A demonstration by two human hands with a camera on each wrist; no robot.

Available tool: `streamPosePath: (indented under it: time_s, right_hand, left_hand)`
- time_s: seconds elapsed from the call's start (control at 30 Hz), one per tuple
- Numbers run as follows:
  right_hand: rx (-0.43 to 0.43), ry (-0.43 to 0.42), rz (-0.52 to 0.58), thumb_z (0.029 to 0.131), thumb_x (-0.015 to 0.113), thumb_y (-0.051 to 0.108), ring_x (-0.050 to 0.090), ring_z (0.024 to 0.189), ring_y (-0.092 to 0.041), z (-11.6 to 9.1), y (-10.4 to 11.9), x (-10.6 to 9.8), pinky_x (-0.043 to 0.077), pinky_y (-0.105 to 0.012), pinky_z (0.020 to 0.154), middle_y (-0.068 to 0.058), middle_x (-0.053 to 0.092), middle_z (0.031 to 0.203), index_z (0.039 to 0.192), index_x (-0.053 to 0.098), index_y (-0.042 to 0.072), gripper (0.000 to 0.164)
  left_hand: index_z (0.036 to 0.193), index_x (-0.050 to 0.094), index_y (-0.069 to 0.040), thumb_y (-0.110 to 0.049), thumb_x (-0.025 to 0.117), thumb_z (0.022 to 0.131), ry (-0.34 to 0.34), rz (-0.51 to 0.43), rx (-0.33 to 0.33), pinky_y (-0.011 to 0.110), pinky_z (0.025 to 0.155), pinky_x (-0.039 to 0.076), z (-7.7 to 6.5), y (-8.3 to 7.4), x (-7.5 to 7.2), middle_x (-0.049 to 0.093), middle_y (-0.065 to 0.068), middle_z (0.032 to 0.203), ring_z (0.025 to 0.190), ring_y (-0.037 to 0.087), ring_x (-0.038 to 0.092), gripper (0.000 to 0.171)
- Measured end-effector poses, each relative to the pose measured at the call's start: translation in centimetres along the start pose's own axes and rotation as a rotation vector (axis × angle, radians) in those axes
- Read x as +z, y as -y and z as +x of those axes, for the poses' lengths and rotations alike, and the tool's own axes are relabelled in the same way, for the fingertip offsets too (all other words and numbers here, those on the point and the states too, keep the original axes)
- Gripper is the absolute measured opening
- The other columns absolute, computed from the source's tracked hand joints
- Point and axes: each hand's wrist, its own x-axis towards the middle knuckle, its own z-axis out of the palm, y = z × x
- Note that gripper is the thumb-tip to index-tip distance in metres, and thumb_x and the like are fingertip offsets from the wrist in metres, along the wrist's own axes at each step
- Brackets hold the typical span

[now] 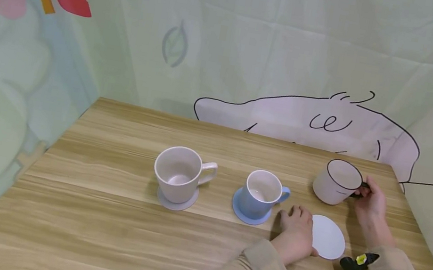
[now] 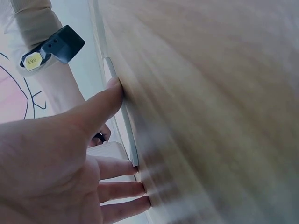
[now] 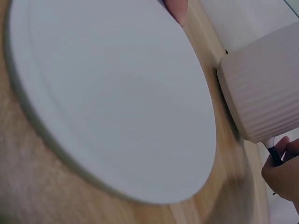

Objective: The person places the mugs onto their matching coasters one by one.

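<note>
In the head view, my left hand (image 1: 296, 232) lies at the left edge of a round white coaster (image 1: 328, 239). The left wrist view shows its thumb and index finger spanning the coaster's rim (image 2: 127, 126), with the other fingertips down at the wooden tabletop. Beyond the coaster, my right hand (image 1: 372, 206) grips the black handle of a white mug (image 1: 332, 188) with a dark rim line. Fine ribs mark the mug's side (image 3: 261, 84) in the right wrist view, where its base sits close over the table, beside the coaster.
A blue mug (image 1: 256, 204) stands on a blue coaster (image 1: 240, 208), left of my left hand. Farther left, a pale pinkish mug (image 1: 177, 176) stands on a matching coaster (image 1: 176, 205). The wooden table (image 1: 97, 230) meets a printed cloth backdrop (image 1: 230, 51) behind.
</note>
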Motion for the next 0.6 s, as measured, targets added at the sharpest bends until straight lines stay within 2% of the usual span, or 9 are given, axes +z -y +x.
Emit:
streamPosePath:
  time_s: [0.4, 0.6]
  right_hand:
    - [-0.004, -0.078, 0.085, 0.102, 0.04, 0.011, 0.031, 0.053, -0.018, -1.0, 0.0, -0.3, 0.028, -0.026, 0.058, -0.008, 0.042, 0.05, 0.068, 0.052, 0.0, 0.037]
    - [-0.004, -0.06, 0.113, 0.104, 0.036, 0.012, 0.029, 0.053, -0.018, -1.8, -0.2, -0.2, 0.028, -0.026, 0.058, -0.008, 0.042, 0.05, 0.065, 0.049, -0.001, 0.043]
  left_hand:
    - [0.148, 0.027, -0.038, -0.08, 0.055, 0.07, 0.0, -0.01, 0.006, 0.031, 0.108, 0.034, 0.1, 0.1, 0.0, 0.026, -0.021, 0.152, 0.139, 0.0, 0.027, 0.093]
    - [0.148, 0.027, -0.038, -0.08, 0.055, 0.07, -0.002, -0.009, 0.01, 0.03, 0.107, 0.034, 0.0, 0.1, 0.0, 0.026, -0.021, 0.152, 0.139, 0.0, 0.026, 0.093]
